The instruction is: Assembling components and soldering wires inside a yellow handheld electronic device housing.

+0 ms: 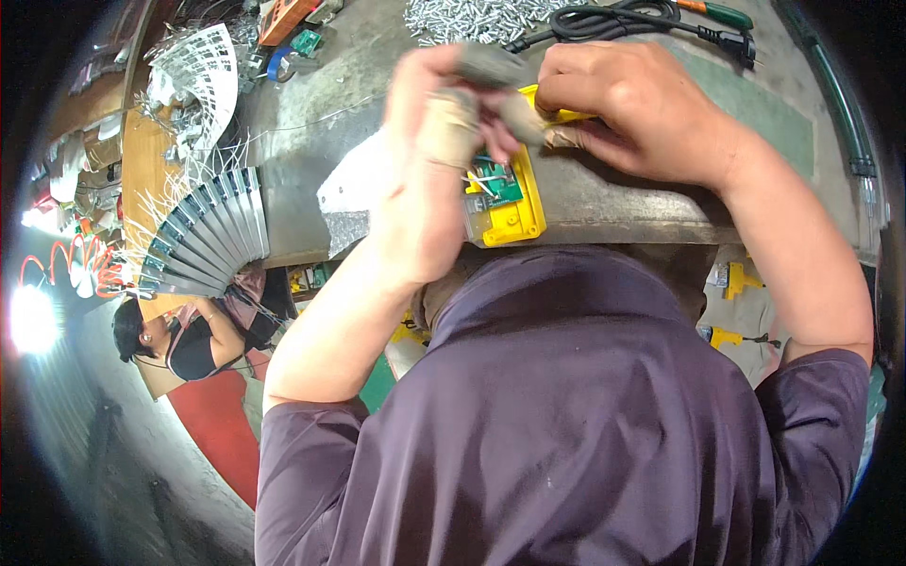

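Observation:
An open yellow plastic housing (533,203) lies at the near edge of the bench, with a green circuit board (507,191) and thin wires inside it. My right hand (628,108) is closed, its fingers and thumb pinching the far end of the housing. Over the left part of the housing hovers my left hand (439,132), smeared by motion. Its fingertips wear grey covers and tan tape, and they come close to the right thumb. Whether those left fingers hold anything cannot be made out. Both hands hide much of the housing's far half.
Beyond my hands are a heap of screws (477,19), a coiled black cable (613,21) and a green-and-orange-handled tool (722,13). Fanned grey strips with white wires (203,226) stand at left, near another person (208,344). A dark green rod-shaped tool (840,113) is at right.

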`<action>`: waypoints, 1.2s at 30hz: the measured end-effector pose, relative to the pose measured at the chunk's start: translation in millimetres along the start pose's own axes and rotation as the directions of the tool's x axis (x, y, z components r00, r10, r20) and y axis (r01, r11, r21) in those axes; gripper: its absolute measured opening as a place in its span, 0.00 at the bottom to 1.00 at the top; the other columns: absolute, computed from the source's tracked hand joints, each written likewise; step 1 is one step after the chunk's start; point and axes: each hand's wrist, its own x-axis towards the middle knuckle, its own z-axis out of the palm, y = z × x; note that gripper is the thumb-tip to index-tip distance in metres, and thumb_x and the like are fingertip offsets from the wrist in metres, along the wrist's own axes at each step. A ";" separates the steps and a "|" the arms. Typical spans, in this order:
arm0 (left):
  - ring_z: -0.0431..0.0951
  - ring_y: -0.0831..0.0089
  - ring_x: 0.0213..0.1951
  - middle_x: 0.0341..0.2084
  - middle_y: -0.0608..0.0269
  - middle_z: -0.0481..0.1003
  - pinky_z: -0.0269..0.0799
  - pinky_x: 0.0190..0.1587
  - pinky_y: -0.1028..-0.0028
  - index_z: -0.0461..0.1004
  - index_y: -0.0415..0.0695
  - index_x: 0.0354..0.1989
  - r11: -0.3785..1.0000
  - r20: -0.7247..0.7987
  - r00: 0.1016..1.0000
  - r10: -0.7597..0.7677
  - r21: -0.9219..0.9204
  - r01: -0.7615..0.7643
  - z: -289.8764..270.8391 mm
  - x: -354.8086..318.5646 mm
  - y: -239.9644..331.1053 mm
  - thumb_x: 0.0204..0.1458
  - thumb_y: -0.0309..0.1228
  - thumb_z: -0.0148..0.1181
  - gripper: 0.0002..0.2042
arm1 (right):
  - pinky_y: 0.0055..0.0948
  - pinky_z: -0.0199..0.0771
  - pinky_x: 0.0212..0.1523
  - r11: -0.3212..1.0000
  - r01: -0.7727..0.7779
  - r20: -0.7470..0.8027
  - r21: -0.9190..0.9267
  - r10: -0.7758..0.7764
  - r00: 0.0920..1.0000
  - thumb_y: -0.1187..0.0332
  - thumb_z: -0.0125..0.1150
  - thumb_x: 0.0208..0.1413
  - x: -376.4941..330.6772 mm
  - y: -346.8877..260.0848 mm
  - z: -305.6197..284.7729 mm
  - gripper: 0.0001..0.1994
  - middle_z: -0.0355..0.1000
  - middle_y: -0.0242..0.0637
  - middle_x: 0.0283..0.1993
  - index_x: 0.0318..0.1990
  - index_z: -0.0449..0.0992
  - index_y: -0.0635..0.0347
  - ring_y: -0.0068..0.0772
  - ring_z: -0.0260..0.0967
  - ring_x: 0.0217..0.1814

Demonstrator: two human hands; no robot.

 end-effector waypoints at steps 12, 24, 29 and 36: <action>0.70 0.74 0.33 0.36 0.53 0.67 0.66 0.38 0.76 0.56 0.32 0.50 0.878 0.429 0.886 0.177 0.338 -0.339 3.5 -9.9 -6.8 0.64 0.37 0.43 0.18 | 0.41 0.69 0.34 0.998 0.048 -0.085 -0.046 -0.052 0.995 0.79 0.61 0.34 3.7 3.5 5.0 0.15 0.69 0.39 0.36 0.36 0.71 0.61 0.48 0.70 0.38; 0.67 0.80 0.32 0.32 0.65 0.72 0.64 0.37 0.78 0.59 0.40 0.53 0.976 0.224 0.974 -0.014 0.216 -0.036 4.5 5.5 -0.7 0.65 0.38 0.39 0.16 | 0.43 0.70 0.37 0.996 0.003 0.014 -0.091 -0.002 1.000 0.75 0.64 0.37 -0.2 -4.4 1.7 0.15 0.68 0.42 0.38 0.37 0.71 0.62 0.49 0.68 0.42; 0.66 0.80 0.32 0.32 0.66 0.70 0.63 0.37 0.79 0.60 0.39 0.51 0.950 0.203 0.977 -0.073 0.311 0.007 6.4 13.2 4.8 0.65 0.33 0.39 0.12 | 0.42 0.72 0.44 1.000 0.005 -0.086 0.022 -0.003 0.996 0.77 0.63 0.35 0.3 -4.0 4.8 0.19 0.72 0.44 0.44 0.41 0.73 0.63 0.52 0.69 0.46; 0.66 0.81 0.34 0.33 0.67 0.69 0.64 0.39 0.80 0.61 0.40 0.51 0.961 0.181 0.982 -0.062 0.275 0.010 7.0 14.7 0.8 0.64 0.31 0.39 0.11 | 0.42 0.71 0.36 0.998 0.058 -0.087 -0.023 -0.060 0.994 0.73 0.63 0.40 -1.5 5.7 4.9 0.11 0.71 0.41 0.35 0.34 0.71 0.61 0.49 0.70 0.38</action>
